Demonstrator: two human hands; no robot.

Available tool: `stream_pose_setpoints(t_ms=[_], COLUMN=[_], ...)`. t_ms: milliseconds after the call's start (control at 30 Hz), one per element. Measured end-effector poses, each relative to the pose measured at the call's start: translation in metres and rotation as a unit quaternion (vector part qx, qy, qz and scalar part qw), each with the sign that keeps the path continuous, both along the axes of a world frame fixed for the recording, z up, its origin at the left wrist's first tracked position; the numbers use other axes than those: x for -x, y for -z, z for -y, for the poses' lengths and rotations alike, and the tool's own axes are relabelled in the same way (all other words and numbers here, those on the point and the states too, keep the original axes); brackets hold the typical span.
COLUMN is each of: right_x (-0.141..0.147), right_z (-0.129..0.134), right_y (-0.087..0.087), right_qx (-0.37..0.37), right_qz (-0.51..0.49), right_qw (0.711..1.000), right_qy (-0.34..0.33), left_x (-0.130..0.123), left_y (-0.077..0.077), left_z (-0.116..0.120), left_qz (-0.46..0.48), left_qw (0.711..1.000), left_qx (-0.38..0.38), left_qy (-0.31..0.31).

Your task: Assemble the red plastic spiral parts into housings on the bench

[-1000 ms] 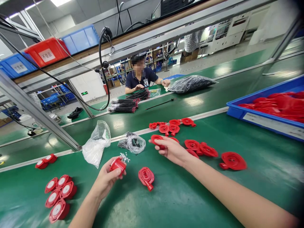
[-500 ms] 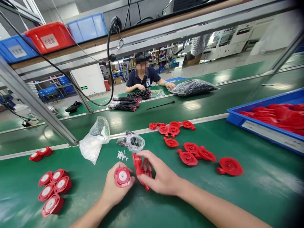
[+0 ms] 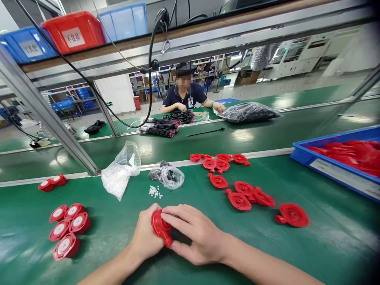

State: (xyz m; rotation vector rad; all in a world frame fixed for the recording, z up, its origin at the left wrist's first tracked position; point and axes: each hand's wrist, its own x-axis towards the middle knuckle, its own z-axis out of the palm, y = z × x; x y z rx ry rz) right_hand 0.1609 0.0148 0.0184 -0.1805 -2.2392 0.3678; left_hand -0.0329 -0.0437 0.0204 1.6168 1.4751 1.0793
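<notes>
My left hand [image 3: 147, 233] is wrapped round a red round housing, whose white-disc face is now hidden. Against that face lies a red round cover with a short spout [image 3: 161, 226], the spout pointing down and right. The fingers and thumb of my right hand [image 3: 200, 233] grip this cover from the right. A bit of red shows under my right fingers; I cannot make out what it belongs to. Just beyond my hands is a small heap of white pieces [image 3: 154, 192]. More red spouted covers [image 3: 239, 201] lie scattered to the right.
Several red housings with white discs [image 3: 65, 246] stand at left. A bag of white material [image 3: 120, 176] and a bag with dark contents [image 3: 168, 176] lie behind. A blue tray [image 3: 335, 174] holds red parts. A co-worker [image 3: 185, 97] sits across, near black wire bundles [image 3: 160, 127].
My right hand has brought the spouted cover left onto the housing in my left hand, hiding its white disc. The view has shifted slightly.
</notes>
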Motion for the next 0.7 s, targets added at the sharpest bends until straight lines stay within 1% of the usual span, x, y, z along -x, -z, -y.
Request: stream_pose_setpoints(t_ms=[100, 267, 467, 600, 700], right_x=[-0.0006, -0.0021, -0.0053, -0.0055, -0.0047], right_z=[0.0011, 0.0029, 0.0014, 0.0045, 0.0056], right_y=[-0.0013, -0.0022, -0.0033, -0.0051, -0.0058], right_qx=[-0.006, -0.021, -0.029, -0.027, -0.023], right_qz=[0.000, 0.019, 0.046, 0.063, 0.085], right_qw=[1.000, 0.999, 0.998, 0.998, 0.996], right_qy=[0.002, 0.022, 0.009, 0.013, -0.001], left_x=[-0.0005, -0.0001, 0.0002, 0.0017, 0.0008], left_y=[-0.0016, -0.0022, -0.0014, -0.0033, -0.0034], left_z=[0.0009, 0.0019, 0.0015, 0.0011, 0.0022], left_qz=[-0.012, -0.034, -0.039, -0.077, -0.078], left_qw=[1.000, 0.999, 0.999, 0.996, 0.997], left_qx=[-0.005, -0.011, -0.012, -0.029, -0.022], left_qy=[0.004, -0.007, 0.007, -0.016, -0.020])
